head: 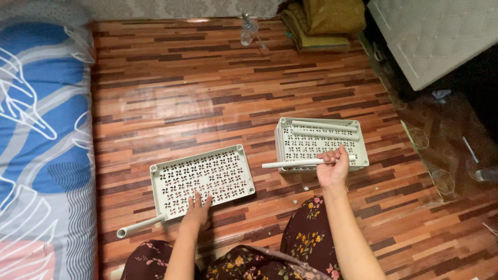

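A pale perforated plastic shelf tray (171,173) lies flat on the wood-pattern floor in front of my knees. My left hand (197,209) rests on its near edge with fingers spread. A pale tube (139,226) sticks out from the tray's near left corner. To the right is a stack of similar trays (358,154) with two loose tubes (324,126) lying on top. My right hand (333,167) grips a third pale tube (290,164), held level over the stack's near edge.
A blue and white patterned mattress (41,145) runs along the left. Folded olive blankets (321,23) and a clear bottle (248,30) lie at the far wall. A white quilted panel (436,36) leans at the right, with clear plastic pieces (441,179) below.
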